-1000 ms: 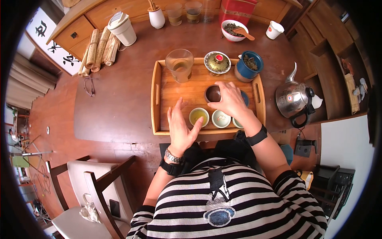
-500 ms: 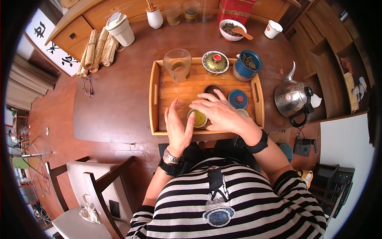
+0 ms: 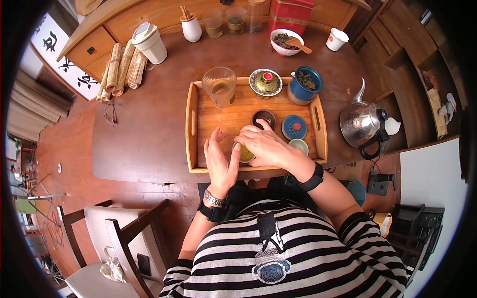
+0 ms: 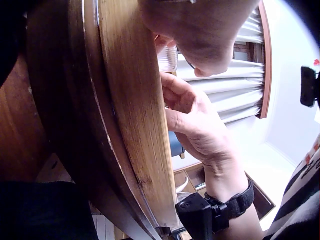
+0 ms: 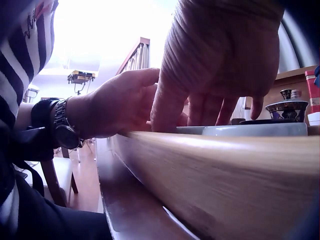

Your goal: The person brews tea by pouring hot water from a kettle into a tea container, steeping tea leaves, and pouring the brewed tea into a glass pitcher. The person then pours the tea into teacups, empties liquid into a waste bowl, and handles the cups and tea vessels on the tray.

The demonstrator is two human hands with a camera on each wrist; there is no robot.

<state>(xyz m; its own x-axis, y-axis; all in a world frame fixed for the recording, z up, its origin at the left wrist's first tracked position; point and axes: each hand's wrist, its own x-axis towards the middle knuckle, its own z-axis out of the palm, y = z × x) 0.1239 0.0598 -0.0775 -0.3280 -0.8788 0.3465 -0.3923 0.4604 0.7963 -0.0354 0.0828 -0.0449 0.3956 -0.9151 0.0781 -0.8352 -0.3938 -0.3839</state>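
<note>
A small cup of yellow-green tea stands near the front edge of the wooden tray. My right hand reaches over it from the right, thumb and fingers around its rim. Beside the cup on the left is my left hand, fingers loosely extended and thumb close to the rim; contact is unclear. Just behind the right fingers sits a dark brown cup. A pale cup shows past the right wrist. In the right wrist view, my right hand points its fingers down behind the tray's edge.
Farther back on the tray are a ribbed glass, a lidded bowl and a blue pot of leaves. A blue lid lies at right. A steel kettle stands right of the tray, bamboo rolls at back left.
My right hand has moved left and nearer my body, from the brown cup to the tea cup. The left hand has stayed nearly in place beside it.
</note>
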